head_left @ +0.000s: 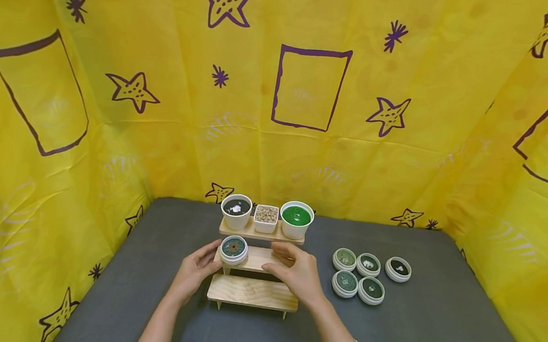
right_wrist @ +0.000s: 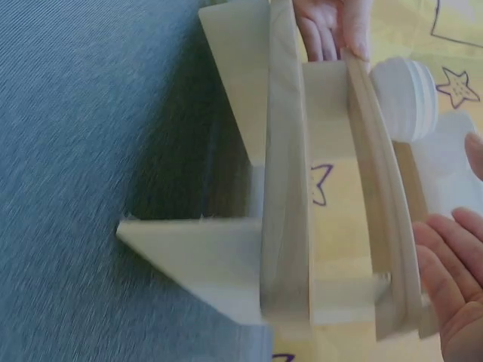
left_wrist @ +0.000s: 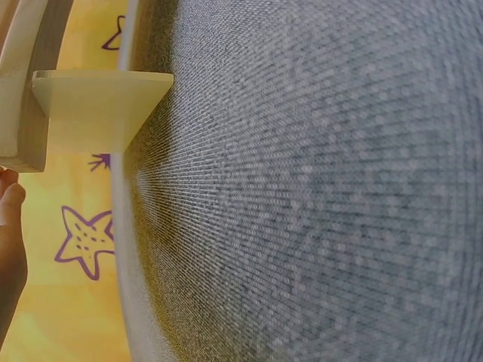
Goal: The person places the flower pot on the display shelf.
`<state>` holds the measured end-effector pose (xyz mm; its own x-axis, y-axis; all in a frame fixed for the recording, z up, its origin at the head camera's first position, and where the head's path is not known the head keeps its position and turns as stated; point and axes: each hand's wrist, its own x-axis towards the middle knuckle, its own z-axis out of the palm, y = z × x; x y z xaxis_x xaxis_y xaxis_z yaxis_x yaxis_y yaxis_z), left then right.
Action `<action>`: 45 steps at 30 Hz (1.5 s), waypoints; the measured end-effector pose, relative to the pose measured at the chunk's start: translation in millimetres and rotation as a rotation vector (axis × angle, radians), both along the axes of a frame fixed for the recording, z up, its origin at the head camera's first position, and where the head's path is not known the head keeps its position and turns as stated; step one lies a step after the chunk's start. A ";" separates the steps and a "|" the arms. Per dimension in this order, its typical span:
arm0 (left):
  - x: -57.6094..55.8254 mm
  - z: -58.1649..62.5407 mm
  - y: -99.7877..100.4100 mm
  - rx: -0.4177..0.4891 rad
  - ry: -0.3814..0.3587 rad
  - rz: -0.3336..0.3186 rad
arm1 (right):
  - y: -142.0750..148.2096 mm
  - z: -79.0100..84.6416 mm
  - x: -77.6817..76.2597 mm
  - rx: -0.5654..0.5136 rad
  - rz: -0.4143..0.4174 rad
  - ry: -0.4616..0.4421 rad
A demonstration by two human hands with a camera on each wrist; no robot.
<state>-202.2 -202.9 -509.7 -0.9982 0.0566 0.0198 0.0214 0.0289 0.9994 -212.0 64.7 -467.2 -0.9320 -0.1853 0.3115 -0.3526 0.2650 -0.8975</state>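
My left hand (head_left: 193, 271) is at the left end of the middle tier of a wooden stand (head_left: 251, 293). Its thumb and fingers lie loosely apart beside a round white jar (head_left: 234, 250) with a dark teal top, which sits on that tier. From the right wrist view, the thumb of that hand is right at the plank's end. Over the right part of the same tier is my right hand (head_left: 300, 275), its fingers spread and slightly bent, holding nothing. The right wrist view shows its fingers (right_wrist: 445, 264) beside the plank's end.
On the top tier stand a white tub with dark contents (head_left: 236, 220), a small square cup of grains (head_left: 266, 218) and a tub of green (head_left: 296, 223). Several round jars (head_left: 359, 276) lie on the grey table (head_left: 416, 335) to the right. A yellow curtain (head_left: 304, 163) surrounds the table.
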 end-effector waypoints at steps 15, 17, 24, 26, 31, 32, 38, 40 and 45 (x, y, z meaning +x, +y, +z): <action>0.3 1.3 -0.2 0.007 0.018 -0.019 | 40.4 -3.5 9.9 0.017 -0.089 0.027; -0.2 1.2 0.8 0.009 0.026 -0.025 | 46.3 -3.5 10.8 0.027 -0.105 0.032; -0.7 1.3 0.8 0.014 0.023 -0.024 | 68.9 -4.8 11.4 0.064 -0.181 0.075; -0.7 1.4 0.6 0.011 0.025 -0.022 | 75.9 -5.8 10.0 0.066 -0.204 0.081; -0.3 1.5 0.3 0.003 0.021 -0.018 | 93.4 -7.5 7.6 0.067 -0.278 0.045; -0.2 1.6 0.5 -0.001 0.024 -0.017 | 97.1 -7.7 7.2 0.063 -0.291 0.034; 0.0 2.5 0.7 -0.007 0.018 -0.018 | 118.6 -10.0 5.7 0.035 -0.347 -0.014; -0.1 2.7 0.8 -0.005 0.015 -0.019 | 125.5 -11.4 5.8 0.031 -0.367 -0.016; 0.1 2.4 0.8 -0.008 0.011 -0.017 | 143.3 -15.7 8.4 0.048 -0.423 -0.037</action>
<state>-202.1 -202.1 -507.2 -0.9968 0.0741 0.0301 0.0329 0.0365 0.9988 -203.7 207.9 -482.8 -0.9393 0.2027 0.2768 -0.1717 0.4209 -0.8907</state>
